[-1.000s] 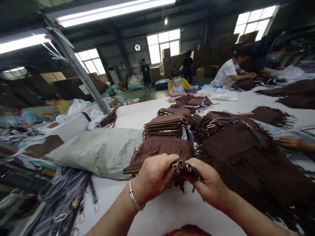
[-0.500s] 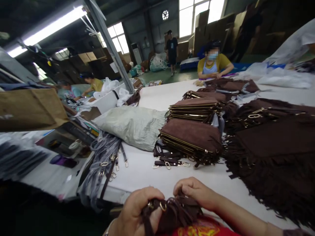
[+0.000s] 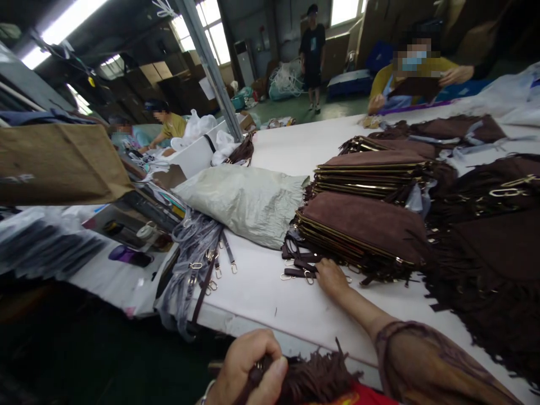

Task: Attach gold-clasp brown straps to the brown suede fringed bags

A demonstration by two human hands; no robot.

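Observation:
My left hand (image 3: 256,360) is closed round the edge of a dark brown fringed bag (image 3: 316,377) at the bottom of the view, close to my body. Its thumb presses against the forefinger, and part of the bag is hidden behind the hand. Farther forward, my right hand (image 3: 333,278) has its fingers bent down on a small pile of short dark brown straps (image 3: 301,273) with gold clasps. The fingertips hold the end of one strap, partly out of sight. Just behind that pile lies a stack of brown suede bags (image 3: 365,222) with gold zips.
A pale plastic sack (image 3: 244,199) lies left of the bags. Wrapped straps (image 3: 192,267) hang over the white table's (image 3: 253,287) left edge. Fringed brown pieces (image 3: 493,259) cover the right side. A metal post (image 3: 211,67) rises at the back; a co-worker (image 3: 388,84) sits across the table.
My right hand has left the fringed bag and reached forward to the straps. The left hand still grips the bag. The view has shifted, and the co-worker opposite now holds up a brown piece.

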